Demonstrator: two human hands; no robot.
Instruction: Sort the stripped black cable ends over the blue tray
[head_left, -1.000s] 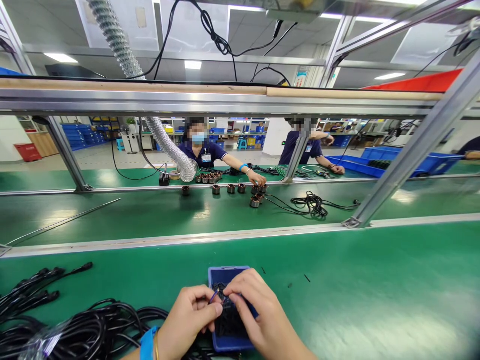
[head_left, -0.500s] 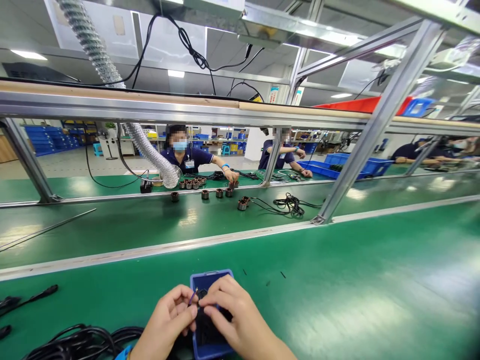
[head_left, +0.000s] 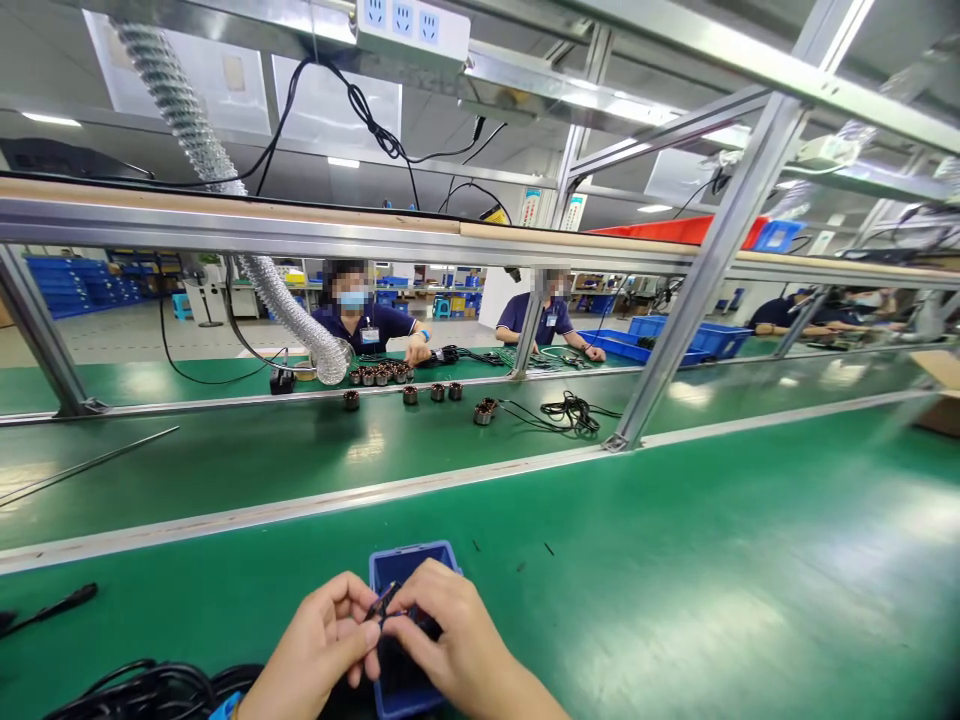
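Thin dark wires (head_left: 385, 598) are pinched between my two hands, above a small blue plastic bin (head_left: 412, 549). My left hand (head_left: 319, 640) grips them between thumb and forefinger, its other fingers curled. From the other side, my right hand (head_left: 454, 625) has its thumb and fingertips closed on the same wires. The fingertips of both hands nearly touch, so the wire ends are partly hidden. Dark contents in the bin show below my right hand, too shaded to make out. A blue band circles my left wrist.
Coiled black cable (head_left: 150, 690) lies left of my hands, near a cable end (head_left: 75, 598). Across the metal rail (head_left: 300, 508) stand several copper-wound motor cores (head_left: 410, 394) and a tangled black cord (head_left: 574, 412). A co-worker's hand (head_left: 417, 348) is by the cores. A slanted metal post (head_left: 697, 270) rises right.
My right fingertips have closed in on the wires beside my left fingers; a purple wire that showed before is now mostly covered. Across the bench, the co-worker's hand has moved back toward the clustered cores.
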